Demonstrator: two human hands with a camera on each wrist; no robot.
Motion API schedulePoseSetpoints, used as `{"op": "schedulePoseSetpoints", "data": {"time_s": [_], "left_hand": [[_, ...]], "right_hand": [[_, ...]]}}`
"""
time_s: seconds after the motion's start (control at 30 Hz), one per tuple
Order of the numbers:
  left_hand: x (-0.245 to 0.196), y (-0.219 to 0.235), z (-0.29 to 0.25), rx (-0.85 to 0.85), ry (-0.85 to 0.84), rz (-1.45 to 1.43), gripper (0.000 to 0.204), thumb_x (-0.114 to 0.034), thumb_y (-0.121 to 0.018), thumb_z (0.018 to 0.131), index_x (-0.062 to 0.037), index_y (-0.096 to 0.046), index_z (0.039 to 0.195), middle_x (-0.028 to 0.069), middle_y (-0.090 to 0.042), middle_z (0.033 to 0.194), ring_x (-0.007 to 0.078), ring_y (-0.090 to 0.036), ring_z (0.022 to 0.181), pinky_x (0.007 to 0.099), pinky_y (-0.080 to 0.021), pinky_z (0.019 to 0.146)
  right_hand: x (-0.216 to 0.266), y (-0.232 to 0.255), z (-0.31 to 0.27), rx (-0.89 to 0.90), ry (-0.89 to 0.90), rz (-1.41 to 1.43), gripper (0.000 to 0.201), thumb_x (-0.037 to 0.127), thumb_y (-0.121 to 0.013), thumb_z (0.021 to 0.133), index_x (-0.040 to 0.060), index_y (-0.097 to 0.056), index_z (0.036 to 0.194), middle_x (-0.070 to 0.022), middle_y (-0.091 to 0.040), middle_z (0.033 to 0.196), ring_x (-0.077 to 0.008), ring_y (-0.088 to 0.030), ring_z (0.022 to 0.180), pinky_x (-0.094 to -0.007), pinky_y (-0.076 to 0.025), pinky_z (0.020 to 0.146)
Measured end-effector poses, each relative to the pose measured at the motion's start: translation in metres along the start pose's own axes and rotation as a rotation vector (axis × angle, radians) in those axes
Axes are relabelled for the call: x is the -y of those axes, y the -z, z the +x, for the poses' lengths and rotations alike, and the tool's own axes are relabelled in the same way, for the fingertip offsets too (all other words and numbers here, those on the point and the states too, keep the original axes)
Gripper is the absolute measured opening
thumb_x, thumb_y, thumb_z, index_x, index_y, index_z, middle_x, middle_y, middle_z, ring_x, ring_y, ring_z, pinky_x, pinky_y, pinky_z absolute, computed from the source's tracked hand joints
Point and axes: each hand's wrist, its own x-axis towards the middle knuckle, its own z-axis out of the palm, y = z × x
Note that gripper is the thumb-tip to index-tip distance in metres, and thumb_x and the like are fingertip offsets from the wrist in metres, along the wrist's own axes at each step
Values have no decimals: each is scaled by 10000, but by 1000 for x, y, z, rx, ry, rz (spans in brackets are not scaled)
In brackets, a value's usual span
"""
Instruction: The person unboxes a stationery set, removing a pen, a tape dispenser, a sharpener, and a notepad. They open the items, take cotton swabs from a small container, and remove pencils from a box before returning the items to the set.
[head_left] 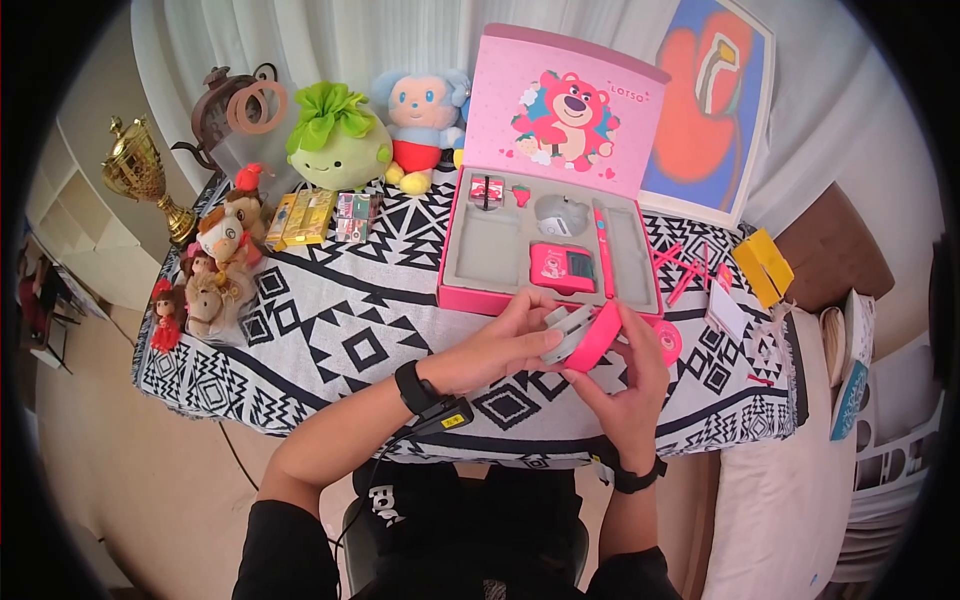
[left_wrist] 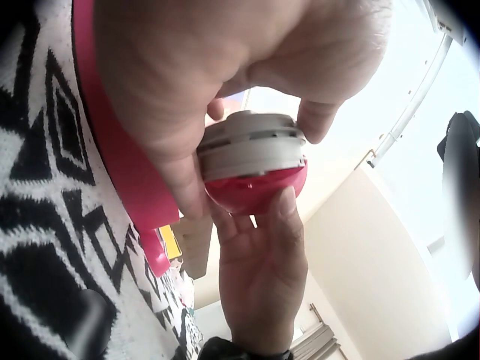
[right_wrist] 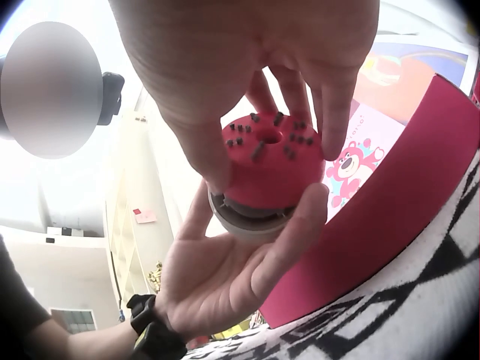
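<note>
Both hands hold a round device with a pink shell [head_left: 597, 340] and a grey part [head_left: 568, 328], just in front of the pink gift box [head_left: 520, 302]. The left hand [head_left: 503, 345] grips the grey part by its rim, fingers and thumb on opposite sides. The right hand [head_left: 632, 382] pinches the pink shell [right_wrist: 274, 169], which shows a centre hole and several small dark pegs in the right wrist view. In the left wrist view the grey part [left_wrist: 251, 154] sits against the pink shell, with narrow dark gaps in its side.
The open box holds a pink case [head_left: 562, 268] and small items. Pink sticks [head_left: 683, 280], a yellow box [head_left: 763, 266] and a round pink piece [head_left: 668, 342] are at the right. Plush toys [head_left: 338, 150], dolls [head_left: 205, 300] and a gold trophy [head_left: 135, 170] stand left.
</note>
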Motion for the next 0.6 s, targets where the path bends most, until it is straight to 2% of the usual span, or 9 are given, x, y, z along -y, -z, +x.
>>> {"op": "schedulePoseSetpoints", "data": {"time_s": [0.03,0.1,0.13,0.2,0.23,0.3,0.43,0.5,0.6], "left_hand": [[-2,-1,-1,-1,0,0,510,-337,-602,1078,-156,-347,1480,80,-452,1471,146,-522,1261,313,-453,1028],[-7,0,-3,3,39,30,671,-327,-611,1072,-158,-257,1616,75,-451,1498,141,-523,1279,315,-455,1056],[-9,3,-2,2,37,32,671,-327,-611,1072,-158,-257,1616,75,-451,1498,141,-523,1279,315,-455,1056],[-10,10,3,111,70,171,765,-277,-636,1055,-140,-199,1669,89,-427,1557,160,-494,1365,354,-430,1137],[-7,9,2,112,71,170,765,-277,-636,1055,-140,-199,1669,89,-427,1557,160,-494,1365,354,-430,1137],[-1,6,1,15,29,16,728,-205,-676,1022,-85,-293,1629,102,-403,1596,185,-458,1432,376,-404,1186],[-3,7,1,-4,-24,68,743,-133,-709,986,-59,-319,1613,110,-421,1595,196,-454,1445,381,-421,1173],[0,9,3,10,-16,121,738,-109,-721,972,-53,-340,1602,108,-441,1579,199,-476,1425,382,-439,1160],[-2,10,3,-27,-34,87,733,-84,-714,971,-56,-344,1604,108,-456,1568,201,-496,1407,386,-445,1154]], "right_hand": [[1,1,0,0,0,1,867,110,-940,702,0,-543,1465,-191,-611,1399,-296,-652,1217,-379,-587,942],[1,2,1,38,1,-15,874,106,-942,698,1,-541,1468,-192,-613,1396,-296,-650,1221,-378,-586,947],[1,2,1,38,3,-13,874,106,-942,698,1,-541,1468,-192,-613,1396,-296,-650,1221,-378,-586,947],[0,3,-1,-12,-2,31,888,108,-945,692,-1,-537,1473,-198,-607,1403,-302,-639,1244,-379,-583,955],[-1,5,-2,-13,-3,30,888,108,-945,692,-1,-537,1473,-198,-607,1403,-302,-639,1244,-379,-583,955],[-1,7,-6,-78,-19,33,890,103,-941,694,-3,-532,1478,-207,-593,1432,-311,-621,1275,-387,-580,969],[4,9,-8,-75,23,-5,890,82,-931,698,-6,-524,1485,-221,-579,1453,-331,-607,1297,-396,-565,1003],[4,13,-4,51,68,-52,891,69,-923,697,-8,-522,1489,-227,-567,1472,-344,-602,1308,-403,-548,1033],[5,19,-2,90,39,-29,889,73,-924,692,-13,-528,1484,-226,-565,1475,-351,-597,1316,-405,-533,1051]]}}
